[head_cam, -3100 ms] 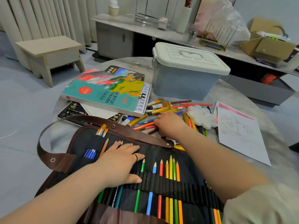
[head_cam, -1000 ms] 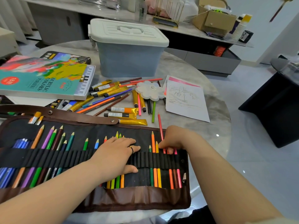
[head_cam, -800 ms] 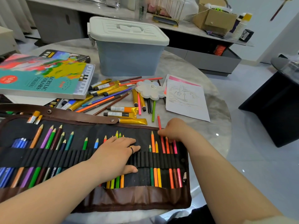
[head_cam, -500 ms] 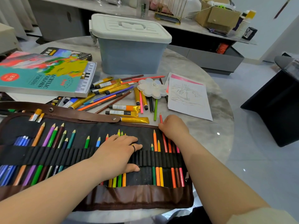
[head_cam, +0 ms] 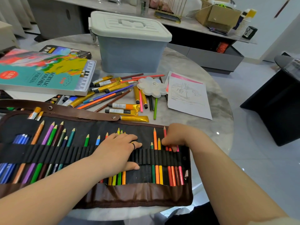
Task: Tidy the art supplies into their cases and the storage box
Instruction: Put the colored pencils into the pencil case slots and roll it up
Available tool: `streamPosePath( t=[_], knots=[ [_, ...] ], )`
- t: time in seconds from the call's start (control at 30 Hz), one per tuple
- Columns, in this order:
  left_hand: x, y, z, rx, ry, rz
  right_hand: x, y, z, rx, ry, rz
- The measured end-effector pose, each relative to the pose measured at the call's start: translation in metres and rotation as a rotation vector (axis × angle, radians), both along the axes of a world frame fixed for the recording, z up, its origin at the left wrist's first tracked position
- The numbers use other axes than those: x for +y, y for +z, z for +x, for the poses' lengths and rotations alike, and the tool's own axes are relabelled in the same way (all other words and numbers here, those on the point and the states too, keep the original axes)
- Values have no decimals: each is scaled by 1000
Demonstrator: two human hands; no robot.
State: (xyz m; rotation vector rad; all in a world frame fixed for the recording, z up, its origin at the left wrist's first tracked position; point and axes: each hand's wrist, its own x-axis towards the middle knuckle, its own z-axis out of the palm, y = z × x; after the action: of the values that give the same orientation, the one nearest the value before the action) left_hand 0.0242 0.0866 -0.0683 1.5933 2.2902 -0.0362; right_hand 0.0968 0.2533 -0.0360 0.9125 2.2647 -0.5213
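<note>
A brown and black roll-up pencil case (head_cam: 142,194) lies unrolled across the near table edge, with several coloured pencils in its elastic loops. My left hand (head_cam: 116,153) rests flat on the middle of the case. My right hand (head_cam: 177,137) pinches a red pencil (head_cam: 165,133) standing in a loop near the case's right end. Loose pencils and paint tubes (head_cam: 123,109) lie scattered behind the case. A grey storage box (head_cam: 129,52) with a white lid stands shut at the back.
An acrylic colours box (head_cam: 43,73) lies at the left on another case. A white flower-shaped palette (head_cam: 151,86) and a sketch sheet (head_cam: 186,95) sit to the right. The round table (head_cam: 219,127) edge curves close on the right. A black stool (head_cam: 279,101) stands beyond.
My right hand has drawn back toward me, pushing the red pencil down into a loop at the case's right end. My left hand has stayed flat on the case.
</note>
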Motion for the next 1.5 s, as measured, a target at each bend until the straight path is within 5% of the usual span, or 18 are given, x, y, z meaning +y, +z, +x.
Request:
streamPosePath(
  t=[0.33,0.67,0.87,1.17,1.5],
  knots=[
    [-2,-1,0,-11,-5,-2,-2,-14,-13,156,-108,216],
    [-3,-1,-3,-51,-29,22,-3,3,-9,-38,20,123],
    [-18,11,-30,-169,23,145,-4,16,-38,411,-62,241],
    [-51,2,-51,-159,4,33,-65,5,-143,449,676,420],
    [-59,2,-52,-169,29,21,-80,-9,-170,362,883,537]
  ],
)
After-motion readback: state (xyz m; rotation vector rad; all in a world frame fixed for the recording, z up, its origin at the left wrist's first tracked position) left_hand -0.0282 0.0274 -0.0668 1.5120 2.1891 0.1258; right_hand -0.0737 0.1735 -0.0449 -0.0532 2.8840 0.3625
